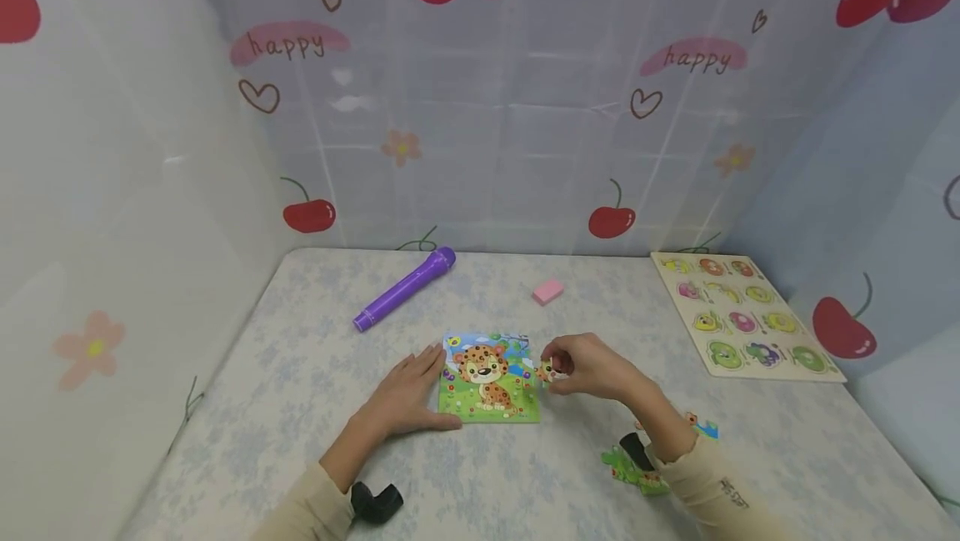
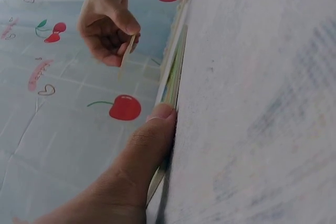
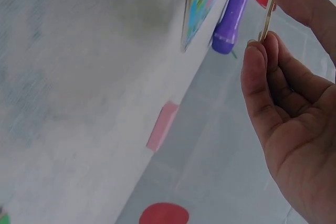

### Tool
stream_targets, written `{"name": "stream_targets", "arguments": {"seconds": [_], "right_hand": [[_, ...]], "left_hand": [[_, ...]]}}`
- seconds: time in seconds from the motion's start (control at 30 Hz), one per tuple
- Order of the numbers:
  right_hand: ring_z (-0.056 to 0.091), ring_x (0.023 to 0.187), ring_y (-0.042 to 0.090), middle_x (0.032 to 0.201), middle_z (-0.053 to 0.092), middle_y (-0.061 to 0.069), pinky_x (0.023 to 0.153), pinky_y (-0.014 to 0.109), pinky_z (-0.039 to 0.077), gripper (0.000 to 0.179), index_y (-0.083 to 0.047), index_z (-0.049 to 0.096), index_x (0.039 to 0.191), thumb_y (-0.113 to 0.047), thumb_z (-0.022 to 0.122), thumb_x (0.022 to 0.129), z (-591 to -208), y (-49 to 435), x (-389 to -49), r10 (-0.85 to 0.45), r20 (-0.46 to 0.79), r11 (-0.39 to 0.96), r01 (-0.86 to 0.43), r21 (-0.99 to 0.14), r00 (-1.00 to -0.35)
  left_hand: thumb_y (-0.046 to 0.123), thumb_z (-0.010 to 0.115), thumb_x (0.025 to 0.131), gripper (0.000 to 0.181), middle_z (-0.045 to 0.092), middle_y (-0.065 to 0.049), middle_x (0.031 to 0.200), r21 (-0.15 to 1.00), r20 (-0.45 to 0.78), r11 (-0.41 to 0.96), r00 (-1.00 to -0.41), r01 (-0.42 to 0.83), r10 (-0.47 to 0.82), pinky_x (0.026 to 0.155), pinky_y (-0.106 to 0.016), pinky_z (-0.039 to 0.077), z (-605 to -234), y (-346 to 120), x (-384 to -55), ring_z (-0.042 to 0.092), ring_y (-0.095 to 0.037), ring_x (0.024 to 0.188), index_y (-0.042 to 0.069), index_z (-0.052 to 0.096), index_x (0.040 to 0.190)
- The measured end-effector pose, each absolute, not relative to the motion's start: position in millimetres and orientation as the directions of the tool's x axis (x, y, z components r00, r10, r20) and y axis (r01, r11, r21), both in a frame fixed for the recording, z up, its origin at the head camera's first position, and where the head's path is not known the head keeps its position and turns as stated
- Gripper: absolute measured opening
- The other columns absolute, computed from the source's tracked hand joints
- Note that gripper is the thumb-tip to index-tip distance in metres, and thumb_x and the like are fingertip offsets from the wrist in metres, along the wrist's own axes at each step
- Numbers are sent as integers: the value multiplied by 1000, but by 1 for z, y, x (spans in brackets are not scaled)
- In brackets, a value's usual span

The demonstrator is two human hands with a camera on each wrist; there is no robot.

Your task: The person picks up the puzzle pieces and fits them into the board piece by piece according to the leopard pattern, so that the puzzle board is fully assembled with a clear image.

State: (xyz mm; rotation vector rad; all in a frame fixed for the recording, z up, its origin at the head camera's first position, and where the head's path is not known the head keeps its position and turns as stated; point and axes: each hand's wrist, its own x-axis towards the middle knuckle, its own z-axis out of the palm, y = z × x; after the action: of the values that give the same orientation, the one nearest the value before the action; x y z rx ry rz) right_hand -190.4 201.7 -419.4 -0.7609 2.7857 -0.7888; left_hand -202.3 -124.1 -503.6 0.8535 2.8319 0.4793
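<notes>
A square leopard puzzle board (image 1: 480, 408) lies flat on the table, showing a spotted cub on green grass. My left hand (image 1: 408, 391) rests at its left side, fingers extended along the edge and thumb at the lower left corner. In the left wrist view the thumb (image 2: 152, 135) presses against the board's side. Just off the board's right edge, my right hand (image 1: 592, 368) pinches a thin puzzle piece (image 1: 550, 372) with part of the leopard picture. The right wrist view shows this piece (image 3: 269, 17) edge-on between thumb and fingertips, held above the table.
Several loose puzzle pieces (image 1: 622, 466), some green, lie partly hidden under the right forearm. Behind the board are a purple toy microphone (image 1: 405, 289) and a pink block (image 1: 547, 291). A wooden fruit puzzle board (image 1: 750, 316) lies at the back right. Printed curtains (image 1: 480, 149) border the table.
</notes>
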Motion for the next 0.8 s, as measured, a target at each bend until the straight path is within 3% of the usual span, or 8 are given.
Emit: {"name": "stream_targets", "arguments": {"seconds": [0.2,0.43,0.8], "right_hand": [[48,68,6,77,59,-1,62,22,44,27,-7,67,100,-14,80,77,-422,158,-202,-559,-17,716,-472,-515,-829],[49,66,8,77,60,-3,61,24,45,32,-5,68,103,-18,82,77,-437,113,-215,-548,-110,757,-436,-487,-829],[51,63,7,75,59,-6,61,21,46,31,-5,69,106,-18,79,80,-440,90,-229,-519,-180,795,-395,-460,-835]], "left_hand": [[80,59,72,118,15,-9,164,332,-38,791,-831,513,555,123,-48,18,-505,-124,-201,17,-25,152,6,20,155],[79,61,73,117,16,-9,164,341,-34,788,-831,513,556,123,-49,19,-504,-124,-200,18,-26,152,5,20,155],[79,60,73,117,15,-9,165,349,-41,784,-827,514,561,123,-49,18,-505,-125,-202,17,-25,152,6,18,156]]}}
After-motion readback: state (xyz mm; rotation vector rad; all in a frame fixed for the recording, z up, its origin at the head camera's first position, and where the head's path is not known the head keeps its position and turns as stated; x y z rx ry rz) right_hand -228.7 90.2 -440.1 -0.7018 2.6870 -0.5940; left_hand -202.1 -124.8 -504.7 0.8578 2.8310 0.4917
